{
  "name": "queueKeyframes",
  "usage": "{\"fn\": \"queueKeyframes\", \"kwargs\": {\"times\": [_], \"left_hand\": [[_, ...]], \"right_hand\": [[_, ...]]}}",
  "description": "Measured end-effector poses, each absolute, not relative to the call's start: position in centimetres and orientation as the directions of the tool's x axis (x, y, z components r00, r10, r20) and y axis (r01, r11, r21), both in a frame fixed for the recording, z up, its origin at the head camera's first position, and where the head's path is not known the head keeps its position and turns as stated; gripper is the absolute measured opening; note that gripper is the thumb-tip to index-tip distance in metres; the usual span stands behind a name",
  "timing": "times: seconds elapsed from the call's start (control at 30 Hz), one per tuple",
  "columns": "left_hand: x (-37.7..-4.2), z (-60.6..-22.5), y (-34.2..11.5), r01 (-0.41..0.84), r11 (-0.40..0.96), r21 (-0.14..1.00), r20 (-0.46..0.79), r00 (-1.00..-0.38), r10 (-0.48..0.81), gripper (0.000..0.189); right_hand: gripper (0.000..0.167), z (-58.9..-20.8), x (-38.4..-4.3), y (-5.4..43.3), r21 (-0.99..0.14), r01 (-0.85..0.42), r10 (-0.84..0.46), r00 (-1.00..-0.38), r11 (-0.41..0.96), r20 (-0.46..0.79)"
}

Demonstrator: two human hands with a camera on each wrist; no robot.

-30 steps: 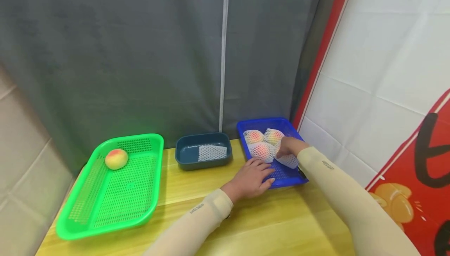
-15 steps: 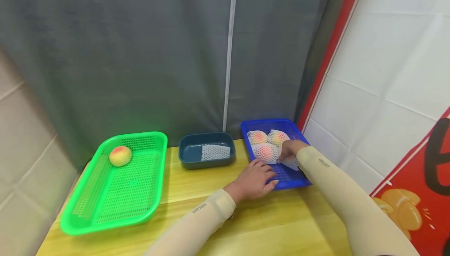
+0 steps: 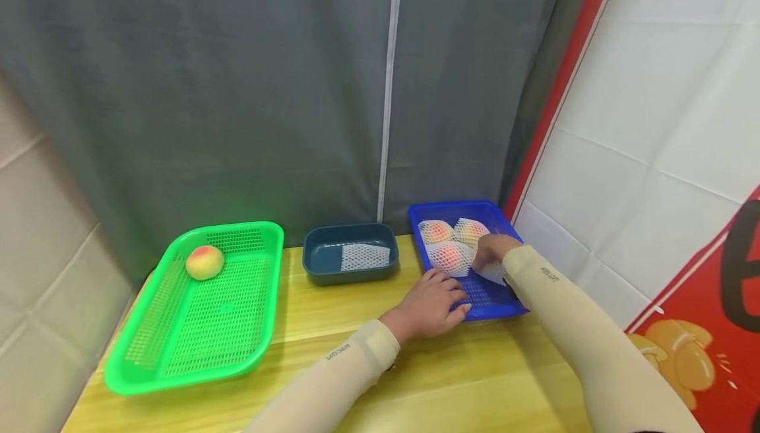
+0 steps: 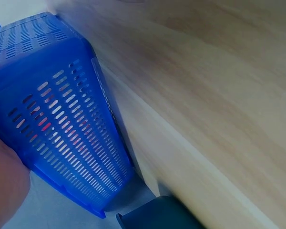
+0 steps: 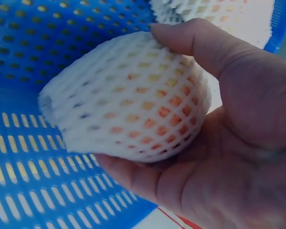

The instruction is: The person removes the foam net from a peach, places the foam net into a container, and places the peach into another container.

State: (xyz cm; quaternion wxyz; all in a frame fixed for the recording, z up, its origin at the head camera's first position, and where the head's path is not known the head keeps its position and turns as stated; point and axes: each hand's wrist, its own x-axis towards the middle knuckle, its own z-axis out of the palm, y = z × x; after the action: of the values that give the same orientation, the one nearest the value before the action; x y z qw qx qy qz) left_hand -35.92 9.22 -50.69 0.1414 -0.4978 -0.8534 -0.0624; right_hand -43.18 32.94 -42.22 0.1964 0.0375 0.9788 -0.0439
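Inside the blue plastic basket [image 3: 487, 296] my right hand [image 3: 495, 251] grips a peach in a white foam net sleeve [image 5: 133, 105], thumb on one side and fingers on the other. The sleeve's loose end sticks out past the fruit. Three more netted peaches lie beside it: a back left peach [image 3: 436, 231], a back right peach [image 3: 471, 230] and a front left peach [image 3: 448, 259]. My left hand [image 3: 423, 307] rests at the basket's near left edge, its fingers lying loosely over the rim. The left wrist view shows the basket's slotted side [image 4: 52, 71] and part of that hand.
A dark teal tray [image 3: 317, 278] with a flat white foam net [image 3: 365, 257] stands in the middle. At left, a green basket [image 3: 273, 301] holds one bare peach [image 3: 204, 263]. A grey curtain [image 3: 237, 90] hangs behind the wooden table [image 3: 332, 314]; a white wall panel [image 3: 641, 123] stands at right.
The whole scene has shifted slightly right in the head view. Both hands stay at the blue basket, and the right hand still holds the netted peach there.
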Motion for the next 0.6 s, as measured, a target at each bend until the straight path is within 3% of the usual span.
{"fn": "queueKeyframes", "kwargs": {"times": [0.27,0.43,0.6], "left_hand": [[-35.8,-50.6,9.2,0.866,0.498,-0.033,0.306,-0.466,0.83,0.051],[-35.9,-50.7,9.3,0.865,0.501,-0.027,0.298,-0.471,0.83,0.052],[-35.8,-50.8,9.4,0.861,0.509,-0.02,0.273,-0.485,0.831,0.053]], "right_hand": [[0.06,-40.1,-42.6,32.9,-0.047,0.037,0.018,-0.933,0.998,-0.36],[0.072,-38.8,-40.9,33.1,-0.098,0.094,0.06,-0.949,0.991,-0.309],[0.067,-38.3,-39.5,33.9,-0.123,0.097,0.061,-0.962,0.988,-0.268]]}}
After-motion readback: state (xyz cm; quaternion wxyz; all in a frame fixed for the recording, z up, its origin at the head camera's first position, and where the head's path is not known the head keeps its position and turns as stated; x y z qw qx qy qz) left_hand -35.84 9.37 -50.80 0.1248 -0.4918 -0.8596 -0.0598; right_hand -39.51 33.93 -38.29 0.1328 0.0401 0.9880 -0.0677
